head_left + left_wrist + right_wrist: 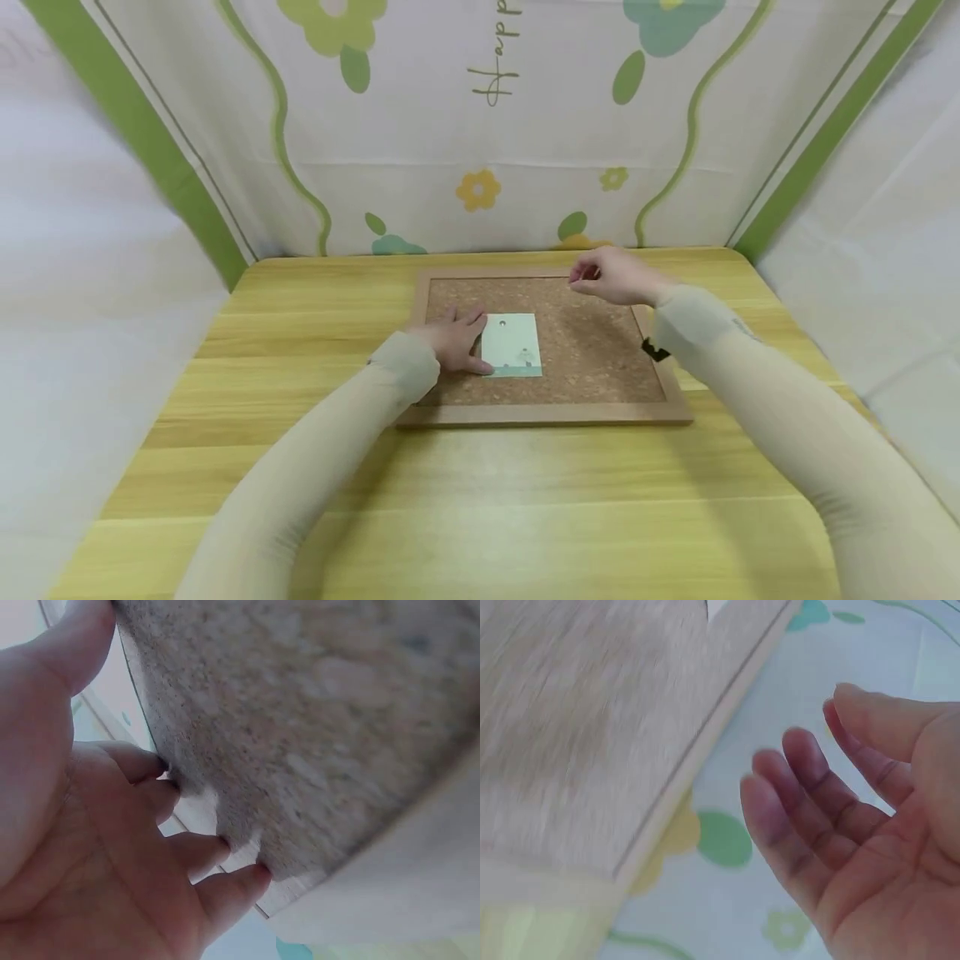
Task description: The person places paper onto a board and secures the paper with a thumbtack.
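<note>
My left hand [455,340] lies on the left side of a cork board [592,354], fingers spread, with fingertips and thumb at the left edge of a pale note card [510,346]. A small round dark spot shows near the card's top. In the left wrist view the fingertips of the left hand [142,840] rest on the cork. My right hand [615,275] hovers over the board's back right part, its thumb close to the index finger. In the right wrist view the other fingers of the right hand [855,817] curve loosely; I cannot tell whether anything tiny is pinched.
The board's wooden frame [547,414] surrounds the cork. It lies on a yellow wood-grain table [480,500]. A white cloth with printed flowers [420,133] hangs behind the table, and white cloth also hangs at both sides.
</note>
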`<action>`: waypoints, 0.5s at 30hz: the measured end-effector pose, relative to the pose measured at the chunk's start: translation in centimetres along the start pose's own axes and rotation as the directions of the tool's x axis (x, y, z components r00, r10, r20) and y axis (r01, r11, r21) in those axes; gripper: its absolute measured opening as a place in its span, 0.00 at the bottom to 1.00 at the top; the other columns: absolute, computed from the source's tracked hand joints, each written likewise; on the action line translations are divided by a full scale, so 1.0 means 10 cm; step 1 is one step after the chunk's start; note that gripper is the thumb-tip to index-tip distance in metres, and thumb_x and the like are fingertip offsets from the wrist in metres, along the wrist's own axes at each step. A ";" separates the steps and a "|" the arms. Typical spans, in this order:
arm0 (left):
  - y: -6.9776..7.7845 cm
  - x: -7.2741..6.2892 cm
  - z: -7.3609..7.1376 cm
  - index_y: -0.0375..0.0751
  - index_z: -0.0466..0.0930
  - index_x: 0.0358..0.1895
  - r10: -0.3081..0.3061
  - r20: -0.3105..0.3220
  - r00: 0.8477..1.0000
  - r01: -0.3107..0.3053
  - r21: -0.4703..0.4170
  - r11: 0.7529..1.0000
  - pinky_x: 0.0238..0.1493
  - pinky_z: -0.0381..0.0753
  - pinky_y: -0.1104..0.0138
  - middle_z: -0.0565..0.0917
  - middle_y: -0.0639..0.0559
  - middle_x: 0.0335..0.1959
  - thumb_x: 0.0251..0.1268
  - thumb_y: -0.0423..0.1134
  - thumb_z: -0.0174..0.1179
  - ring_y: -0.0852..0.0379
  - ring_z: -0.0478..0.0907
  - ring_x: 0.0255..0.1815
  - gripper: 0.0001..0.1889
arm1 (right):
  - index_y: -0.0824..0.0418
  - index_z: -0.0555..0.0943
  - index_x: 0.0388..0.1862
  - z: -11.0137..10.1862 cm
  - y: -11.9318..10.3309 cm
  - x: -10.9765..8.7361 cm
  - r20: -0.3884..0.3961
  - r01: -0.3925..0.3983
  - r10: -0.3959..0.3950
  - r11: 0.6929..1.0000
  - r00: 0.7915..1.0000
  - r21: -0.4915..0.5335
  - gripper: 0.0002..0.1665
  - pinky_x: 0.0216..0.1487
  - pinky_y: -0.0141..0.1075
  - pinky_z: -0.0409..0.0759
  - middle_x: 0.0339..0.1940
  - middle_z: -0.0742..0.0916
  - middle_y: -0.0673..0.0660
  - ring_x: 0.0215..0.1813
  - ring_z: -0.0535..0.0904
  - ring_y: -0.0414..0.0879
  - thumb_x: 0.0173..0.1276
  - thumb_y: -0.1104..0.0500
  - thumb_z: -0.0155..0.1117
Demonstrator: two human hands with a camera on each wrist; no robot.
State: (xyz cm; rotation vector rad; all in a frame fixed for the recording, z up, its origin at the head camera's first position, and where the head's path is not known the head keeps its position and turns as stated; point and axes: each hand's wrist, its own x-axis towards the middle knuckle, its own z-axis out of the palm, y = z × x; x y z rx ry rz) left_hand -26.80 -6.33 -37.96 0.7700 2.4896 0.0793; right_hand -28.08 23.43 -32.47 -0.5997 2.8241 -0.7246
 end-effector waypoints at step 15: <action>-0.54 -0.60 -0.19 0.38 0.47 0.80 0.090 -0.476 0.875 -0.137 -0.065 0.988 0.72 0.48 0.43 0.43 0.40 0.80 0.73 0.57 0.54 0.36 0.37 0.79 0.43 | 0.67 0.81 0.50 -0.25 0.34 -0.64 -0.228 0.006 -0.027 0.996 0.973 -0.093 0.11 0.49 0.55 0.75 0.45 0.84 0.63 0.49 0.78 0.58 0.75 0.62 0.59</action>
